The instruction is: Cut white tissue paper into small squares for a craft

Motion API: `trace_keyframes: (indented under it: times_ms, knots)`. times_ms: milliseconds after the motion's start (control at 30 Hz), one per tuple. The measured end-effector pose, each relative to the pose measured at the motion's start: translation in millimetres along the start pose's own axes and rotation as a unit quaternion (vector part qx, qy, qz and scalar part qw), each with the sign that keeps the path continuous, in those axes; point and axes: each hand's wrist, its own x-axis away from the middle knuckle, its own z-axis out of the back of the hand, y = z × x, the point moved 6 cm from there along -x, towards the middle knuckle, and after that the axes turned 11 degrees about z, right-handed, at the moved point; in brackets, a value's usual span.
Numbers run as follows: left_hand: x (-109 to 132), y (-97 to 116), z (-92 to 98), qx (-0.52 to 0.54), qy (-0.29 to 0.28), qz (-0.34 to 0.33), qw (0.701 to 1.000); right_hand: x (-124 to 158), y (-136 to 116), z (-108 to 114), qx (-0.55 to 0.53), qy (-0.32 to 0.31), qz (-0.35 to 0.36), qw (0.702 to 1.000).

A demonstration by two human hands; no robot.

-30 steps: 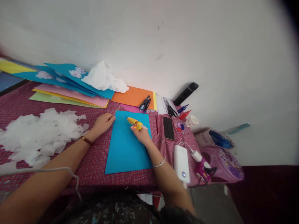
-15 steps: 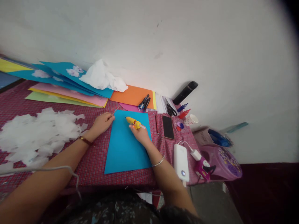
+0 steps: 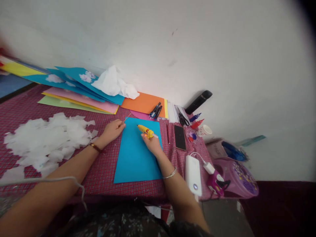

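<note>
A blue sheet of paper [image 3: 134,161] lies flat on the checked tablecloth in front of me. My right hand [image 3: 151,144] is closed round a yellow glue gun [image 3: 145,130], which is over the upper part of the sheet with its dark nozzle pointing to the upper left. A small orange light glows on the gun, and a clear glue stick pokes from its back. At the sheet's upper left edge, my left hand [image 3: 113,130] pinches a thin brown stick [image 3: 126,118] that slants up to the right.
White paper scraps [image 3: 49,141] are heaped at left. Coloured sheets [image 3: 81,102] and crumpled white tissue [image 3: 115,84] lie behind. On the right are a phone [image 3: 179,137], a white power bank [image 3: 193,174], scissors [image 3: 183,119] and a paper cup [image 3: 204,130]. A cable [image 3: 49,179] crosses my left forearm.
The whole view has shifted slightly, so everything appears a little further right. Both hands keep their holds on the glue gun and the thin stick, with hardly any movement over the sheet.
</note>
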Motion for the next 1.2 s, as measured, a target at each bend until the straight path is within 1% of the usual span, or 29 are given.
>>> trace_keyframes:
  times_ms: [133, 200, 367, 567, 667, 867, 1033, 1133, 1200]
  knots:
    - [-0.2, -0.2, -0.1, -0.006, 0.002, 0.0, 1.0, 1.1, 1.1, 2.8, 0.023, 0.004, -0.048, 0.999]
    - [-0.5, -1.8, -0.9, -0.004, 0.005, -0.001, 1.0, 1.7, -0.2, 3.4, 0.026, 0.003, -0.053, 0.998]
    - [0.2, -3.2, -1.8, 0.009, 0.01, -0.001, 1.0, 3.8, -1.1, 4.0, 0.001, -0.005, -0.036, 0.999]
    - [2.3, 0.8, 0.5, 0.006, 0.009, 0.008, 1.0, 6.1, 4.9, 5.5, -0.008, -0.002, -0.088, 0.996]
    - [2.7, 1.3, 0.2, 0.012, 0.014, 0.0, 1.0, 7.1, 4.2, 6.3, -0.026, 0.005, -0.1, 0.995]
    - [2.5, 1.2, -1.7, 0.008, 0.011, 0.001, 1.0, 8.6, 2.7, 6.0, -0.069, -0.006, -0.099, 0.993]
    - [4.3, 4.5, 0.3, 0.014, 0.005, 0.002, 1.0, 7.2, 2.5, 6.9, -0.032, -0.003, -0.089, 0.996]
    - [4.4, 4.4, 0.1, 0.015, 0.006, -0.002, 1.0, 3.5, 2.5, 5.7, -0.021, -0.012, -0.085, 0.996]
    - [4.0, 3.8, -0.4, 0.018, 0.007, -0.005, 1.0, 0.5, 1.4, 4.8, -0.022, -0.022, -0.07, 0.997]
